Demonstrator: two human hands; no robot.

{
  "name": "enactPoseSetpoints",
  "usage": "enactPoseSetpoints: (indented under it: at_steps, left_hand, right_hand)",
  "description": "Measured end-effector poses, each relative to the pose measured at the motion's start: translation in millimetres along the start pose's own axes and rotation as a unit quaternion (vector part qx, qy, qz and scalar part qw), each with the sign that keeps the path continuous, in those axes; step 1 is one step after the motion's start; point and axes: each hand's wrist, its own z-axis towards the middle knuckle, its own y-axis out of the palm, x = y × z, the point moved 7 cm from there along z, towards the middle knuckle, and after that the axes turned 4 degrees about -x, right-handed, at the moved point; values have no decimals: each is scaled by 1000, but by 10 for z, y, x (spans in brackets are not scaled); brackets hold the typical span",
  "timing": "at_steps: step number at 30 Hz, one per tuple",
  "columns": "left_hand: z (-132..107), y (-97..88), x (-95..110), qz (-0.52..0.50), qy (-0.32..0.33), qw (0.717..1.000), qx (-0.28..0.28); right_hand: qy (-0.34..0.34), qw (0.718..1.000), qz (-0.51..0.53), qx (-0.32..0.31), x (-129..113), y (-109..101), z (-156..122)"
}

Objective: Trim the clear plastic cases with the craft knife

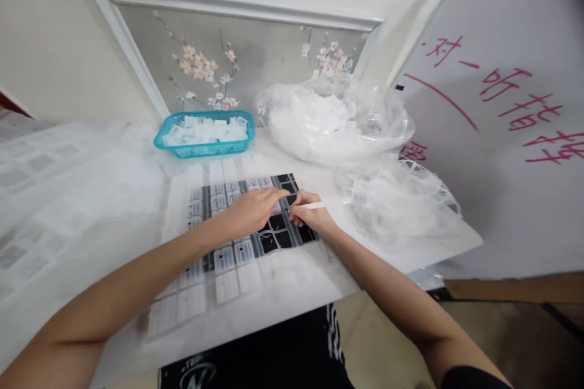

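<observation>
My right hand is closed in a writing grip around a slim white pen-shaped tool. Its tip points down at a black-and-white sheet divided into a grid; what kind of tool it is, I cannot tell. My left hand lies palm down over the grid with fingers stretched toward the right hand. Clear plastic pieces in rows cover the left part of the sheet. Toward the right, black cells show bare, a few with small white slivers. The left palm hides some of the grid.
A blue basket heaped with small white translucent pieces stands at the back. Beside it sits a large clear plastic bag of white material. Thin white strips pile up at the right. Translucent sheets spread across the left side.
</observation>
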Motion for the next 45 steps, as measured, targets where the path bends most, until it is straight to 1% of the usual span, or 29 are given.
enactPoseSetpoints:
  at_steps: [3, 5, 7, 9, 13, 17, 19, 21, 22, 23, 24, 25, 26, 27, 28, 29, 31, 32, 33, 34, 36, 37, 38, 39, 41, 42, 43, 44, 45]
  left_hand:
    - [10, 163, -148, 20, 3, 999, -27]
    - [23, 224, -281, 17, -4, 999, -28]
    - [30, 252, -346, 13, -4, 1000, -23]
    - [31, 259, -343, 18, -2, 1000, -23]
    - [29, 253, -246, 41, 10, 999, -31]
    - [48, 315, -163, 109, 29, 992, -59]
    - [78, 363, -159, 113, 22, 991, -74]
    - [124, 371, -210, 56, -9, 996, -66]
    - [146, 339, -280, -9, -44, 998, -39]
    - [152, 271, -399, -106, -98, 989, 18]
    - [123, 191, -562, -220, -163, 957, 96]
    - [54, 125, -741, -326, -227, 900, 180]
    - [-37, 78, -900, -405, -278, 833, 255]
    - [-133, 34, -1025, -461, -311, 767, 319]
    - [-221, -14, -1114, -500, -327, 711, 372]
    - [-295, -67, -1171, -529, -327, 665, 414]
    - [-411, -130, -1222, -592, -314, 574, 469]
    - [-448, -131, -1221, -626, -311, 531, 479]
    - [-462, -119, -1204, -655, -311, 503, 471]
    - [-458, -100, -1174, -676, -315, 493, 448]
    - [-431, -47, -1107, -705, -327, 496, 389]
    - [-414, -25, -1076, -709, -330, 511, 357]
    - [-393, -18, -1050, -702, -329, 542, 324]
    - [-369, -26, -1028, -681, -323, 589, 291]
    - [-305, -67, -974, -596, -296, 715, 214]
    - [-270, -83, -936, -536, -276, 779, 170]
    - [-239, -96, -893, -471, -252, 835, 130]
    - [-213, -102, -847, -406, -225, 881, 95]
    - [-194, -103, -800, -345, -196, 915, 67]
  right_hand:
    - [17, 1000, -3, -11, 42, 36, 15]
    - [13, 1000, -3, -14, 41, 46, 24]
    - [13, 1000, -7, -15, 45, 48, 31]
    - [16, 1000, -11, -15, 59, 48, 36]
    - [21, 1000, -19, -12, 79, 52, 42]
    - [23, 999, -28, -9, 80, 56, 65]
    - [35, 999, -32, -6, 95, 52, 90]
    - [52, 998, -39, -4, 120, 50, 119]
    - [60, 997, -42, -3, 132, 51, 133]
    - [68, 997, -44, -1, 146, 52, 146]
    - [76, 996, -46, 2, 160, 53, 155]
    - [83, 995, -46, 6, 172, 54, 161]
    - [89, 995, -45, 11, 183, 55, 162]
    - [95, 994, -43, 14, 190, 56, 159]
    - [98, 994, -41, 17, 190, 59, 151]
    - [99, 994, -37, 20, 183, 60, 139]
    - [90, 995, -27, 24, 142, 60, 107]
    - [81, 996, -21, 27, 108, 58, 91]
    - [68, 997, -12, 31, 67, 59, 78]
    - [55, 998, -2, 34, 25, 64, 68]
    - [31, 999, 22, 31, -45, 103, 65]
    - [23, 999, 31, 25, -65, 137, 72]
    - [17, 999, 35, 15, -74, 180, 83]
    - [14, 999, 35, 3, -73, 226, 94]
    - [13, 1000, 23, -16, -42, 308, 115]
    - [16, 999, 15, -22, -18, 337, 122]
    - [19, 999, 9, -27, 5, 358, 126]
    - [23, 999, 5, -28, 25, 369, 129]
    - [25, 999, 3, -28, 41, 371, 131]
